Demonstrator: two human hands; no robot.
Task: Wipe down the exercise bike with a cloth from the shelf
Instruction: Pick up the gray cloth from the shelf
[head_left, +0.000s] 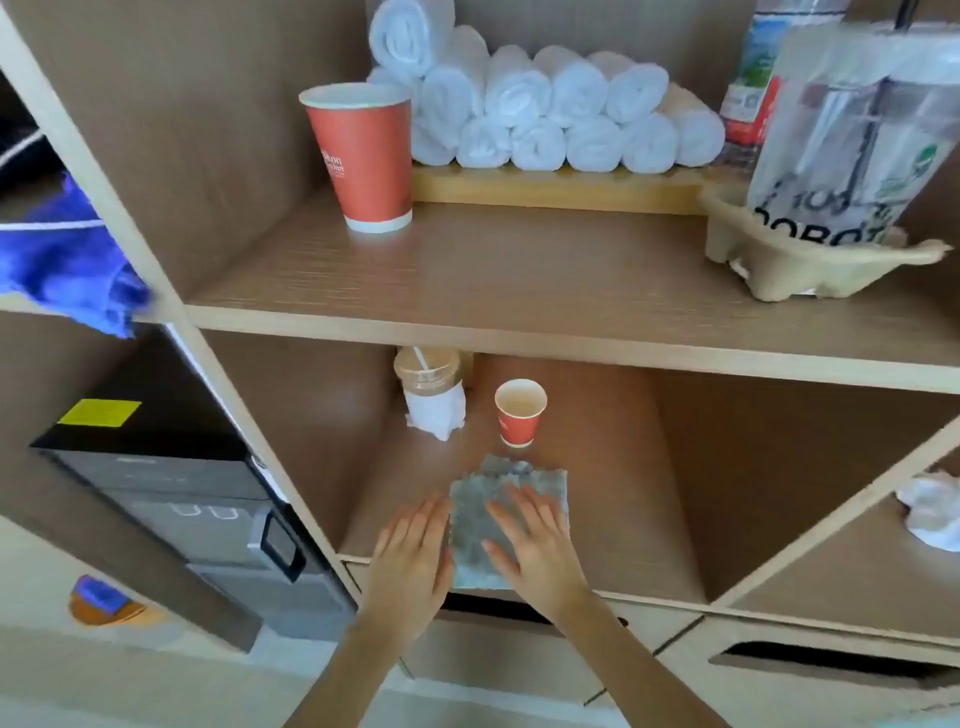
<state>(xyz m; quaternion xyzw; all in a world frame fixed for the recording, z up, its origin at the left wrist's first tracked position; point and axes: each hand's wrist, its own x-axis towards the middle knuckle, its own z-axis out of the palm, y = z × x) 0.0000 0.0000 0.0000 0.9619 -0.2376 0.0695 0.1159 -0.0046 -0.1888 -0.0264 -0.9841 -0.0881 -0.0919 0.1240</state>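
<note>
A grey-blue folded cloth (480, 512) lies flat near the front edge of the lower wooden shelf (623, 551). My right hand (535, 545) rests palm down on the cloth's right half with fingers spread. My left hand (413, 556) lies flat on the shelf, its fingers touching the cloth's left edge. Neither hand grips the cloth. The exercise bike is out of view.
Behind the cloth stand a small red paper cup (520, 410) and a lidded plastic cup (431, 389). The upper shelf holds a tall red cup (363, 156), rolled white towels (545, 109) and a bagged drink carrier (810, 228). A blue cloth (67, 260) hangs at left.
</note>
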